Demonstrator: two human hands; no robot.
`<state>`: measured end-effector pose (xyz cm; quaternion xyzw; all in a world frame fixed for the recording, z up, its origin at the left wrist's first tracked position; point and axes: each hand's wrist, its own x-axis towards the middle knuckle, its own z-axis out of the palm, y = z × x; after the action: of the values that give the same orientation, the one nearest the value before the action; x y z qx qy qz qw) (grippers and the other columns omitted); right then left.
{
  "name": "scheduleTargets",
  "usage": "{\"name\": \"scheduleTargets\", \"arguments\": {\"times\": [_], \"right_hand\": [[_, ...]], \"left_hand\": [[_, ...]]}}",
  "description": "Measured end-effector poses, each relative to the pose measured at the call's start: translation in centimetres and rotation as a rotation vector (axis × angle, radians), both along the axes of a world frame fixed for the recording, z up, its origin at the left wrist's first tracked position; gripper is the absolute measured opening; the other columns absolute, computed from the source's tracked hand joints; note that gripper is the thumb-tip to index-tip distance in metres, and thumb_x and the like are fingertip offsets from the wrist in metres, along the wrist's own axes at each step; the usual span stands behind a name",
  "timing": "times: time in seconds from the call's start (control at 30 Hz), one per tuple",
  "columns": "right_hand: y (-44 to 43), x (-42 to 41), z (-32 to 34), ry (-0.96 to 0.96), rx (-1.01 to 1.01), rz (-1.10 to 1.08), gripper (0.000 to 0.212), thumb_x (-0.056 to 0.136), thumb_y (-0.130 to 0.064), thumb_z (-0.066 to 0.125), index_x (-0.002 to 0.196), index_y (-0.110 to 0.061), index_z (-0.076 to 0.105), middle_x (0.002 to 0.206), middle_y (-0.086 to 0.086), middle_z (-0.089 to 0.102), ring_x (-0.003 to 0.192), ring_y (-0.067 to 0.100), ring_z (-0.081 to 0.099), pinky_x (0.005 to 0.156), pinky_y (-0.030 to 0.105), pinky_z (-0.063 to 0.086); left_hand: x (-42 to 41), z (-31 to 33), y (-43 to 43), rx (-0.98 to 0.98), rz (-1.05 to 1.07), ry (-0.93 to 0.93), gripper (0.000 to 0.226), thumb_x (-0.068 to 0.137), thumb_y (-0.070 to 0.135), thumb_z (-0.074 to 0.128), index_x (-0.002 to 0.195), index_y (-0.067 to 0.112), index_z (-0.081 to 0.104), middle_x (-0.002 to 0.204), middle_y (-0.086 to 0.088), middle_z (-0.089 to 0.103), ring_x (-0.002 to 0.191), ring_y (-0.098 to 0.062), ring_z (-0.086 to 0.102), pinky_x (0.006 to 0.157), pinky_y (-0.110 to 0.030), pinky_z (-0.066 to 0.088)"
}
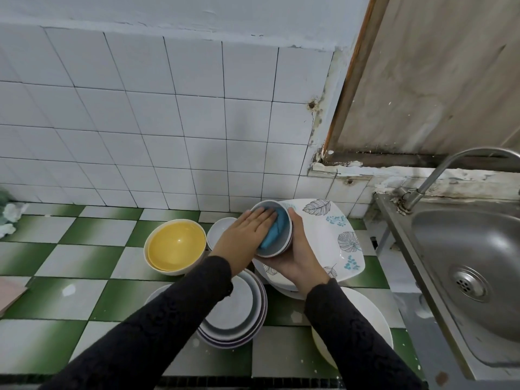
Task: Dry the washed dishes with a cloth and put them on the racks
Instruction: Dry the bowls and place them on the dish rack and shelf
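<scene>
Head view: the drying step is in hand. The right hand (pixel 295 260) grips the small grey-and-white ceramic bowl (pixel 282 244), tilted on its side above the green-and-white tiled surface (pixel 84 260), its mouth turned toward the left hand (pixel 247 232). That hand's straight fingers press the blue cloth (pixel 277 229) into the bowl's hollow. Below the left wrist lies a stack of round grey-rimmed plates (pixel 236 313); beyond the right hand lies a square leaf-patterned plate (pixel 332 235). Next, I judge: finish wiping, then carry the bowl to a rack, none of which is in view

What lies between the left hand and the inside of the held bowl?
A blue cloth, pressed by the left hand into the bowl that the right hand holds; head view.
</scene>
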<state>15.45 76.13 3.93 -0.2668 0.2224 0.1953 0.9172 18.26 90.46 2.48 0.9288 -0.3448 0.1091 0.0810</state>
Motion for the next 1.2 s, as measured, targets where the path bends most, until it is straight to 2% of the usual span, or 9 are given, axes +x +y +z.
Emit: {"name": "scheduleTargets", "arguments": {"times": [0.07, 0.2, 0.33, 0.47, 0.6, 0.73, 0.9, 1.03, 1.2], "right_hand": [[-0.3, 0.2, 0.1, -0.012, -0.065, -0.008, 0.066, 0.09, -0.055, 0.063, 0.142, -0.016, 0.051, 0.138, 0.019, 0.059, 0.127, 0.038, 0.054, 0.103, 0.058, 0.047], [0.2, 0.8, 0.6, -0.044, -0.208, -0.141, 0.067, 0.076, -0.048, 0.07, 0.135, -0.02, 0.054, 0.112, 0.015, 0.066, 0.103, 0.032, 0.063, 0.071, 0.048, 0.059], [0.6, 0.9, 0.9, -0.055, -0.233, -0.108, 0.056, 0.097, -0.048, 0.052, 0.141, -0.013, 0.049, 0.096, 0.011, 0.065, 0.082, 0.023, 0.066, 0.055, 0.036, 0.059], [-0.1, 0.3, 1.2, -0.113, -0.128, -0.025, 0.076, 0.078, -0.055, 0.072, 0.134, -0.005, 0.056, 0.116, 0.022, 0.072, 0.104, 0.032, 0.067, 0.085, 0.049, 0.056], [-0.5, -0.3, 0.6, -0.029, -0.004, -0.027, 0.079, 0.078, -0.065, 0.07, 0.135, -0.013, 0.056, 0.127, 0.024, 0.066, 0.124, 0.042, 0.057, 0.1, 0.059, 0.05], [0.1, -0.7, 0.3, -0.001, 0.035, -0.044, 0.075, 0.084, -0.064, 0.066, 0.136, -0.013, 0.055, 0.129, 0.024, 0.065, 0.124, 0.041, 0.057, 0.104, 0.061, 0.045], [1.1, -1.2, 0.9, -0.012, 0.123, -0.07, 0.063, 0.092, -0.053, 0.065, 0.14, -0.013, 0.054, 0.135, 0.021, 0.063, 0.13, 0.039, 0.054, 0.114, 0.057, 0.038], [0.5, -1.2, 0.5, -0.036, 0.021, -0.08, 0.074, 0.081, -0.053, 0.072, 0.143, -0.018, 0.05, 0.137, 0.023, 0.059, 0.128, 0.043, 0.053, 0.1, 0.062, 0.048], [0.0, -1.0, 1.0, -0.029, -0.1, -0.121, 0.055, 0.089, -0.051, 0.064, 0.128, -0.013, 0.058, 0.122, 0.019, 0.066, 0.116, 0.037, 0.059, 0.096, 0.059, 0.049]], "left_hand": [[-0.4, 0.3, -0.1, 0.025, 0.056, 0.099, 0.069, 0.102, 0.021, 0.049, 0.157, 0.016, 0.008, 0.165, -0.003, 0.012, 0.152, -0.018, 0.011, 0.118, -0.026, -0.003], [-2.3, 1.9, -1.3, -0.32, 0.176, 0.481, 0.044, 0.1, 0.026, 0.052, 0.142, 0.017, 0.043, 0.133, -0.006, 0.058, 0.114, -0.02, 0.057, 0.101, -0.028, 0.046], [-3.5, 3.7, -2.6, -0.691, 0.226, 0.708, 0.015, 0.101, 0.024, 0.053, 0.115, 0.021, 0.056, 0.102, -0.002, 0.065, 0.096, -0.018, 0.063, 0.088, -0.026, 0.054], [-3.6, 5.8, -2.1, -1.323, 0.222, 1.15, 0.015, 0.099, 0.02, 0.055, 0.113, 0.015, 0.061, 0.101, -0.005, 0.07, 0.086, -0.016, 0.07, 0.074, -0.03, 0.058], [-2.9, 6.1, -1.5, -1.618, 0.381, 0.882, 0.02, 0.1, 0.018, 0.054, 0.119, 0.015, 0.059, 0.112, -0.004, 0.068, 0.109, -0.026, 0.065, 0.087, -0.035, 0.058], [-2.6, 5.0, -1.4, -1.299, 0.361, 0.356, 0.045, 0.098, 0.012, 0.056, 0.142, 0.014, 0.045, 0.119, -0.001, 0.061, 0.101, -0.015, 0.062, 0.078, -0.011, 0.052], [-1.9, 1.8, -0.8, -0.427, -0.005, 0.103, 0.081, 0.089, -0.002, 0.062, 0.15, 0.022, 0.016, 0.159, -0.004, 0.025, 0.146, -0.023, 0.027, 0.119, -0.036, 0.025], [-0.4, 1.6, 0.4, 0.009, 0.053, 0.052, 0.08, 0.101, 0.013, 0.05, 0.15, 0.025, -0.012, 0.156, 0.006, -0.019, 0.149, -0.016, -0.011, 0.117, -0.029, -0.009], [-1.0, 1.7, 0.0, 0.165, 0.057, 0.13, 0.071, 0.101, 0.015, 0.048, 0.157, 0.018, 0.004, 0.165, -0.003, 0.002, 0.152, -0.02, 0.001, 0.118, -0.03, -0.008]]}}
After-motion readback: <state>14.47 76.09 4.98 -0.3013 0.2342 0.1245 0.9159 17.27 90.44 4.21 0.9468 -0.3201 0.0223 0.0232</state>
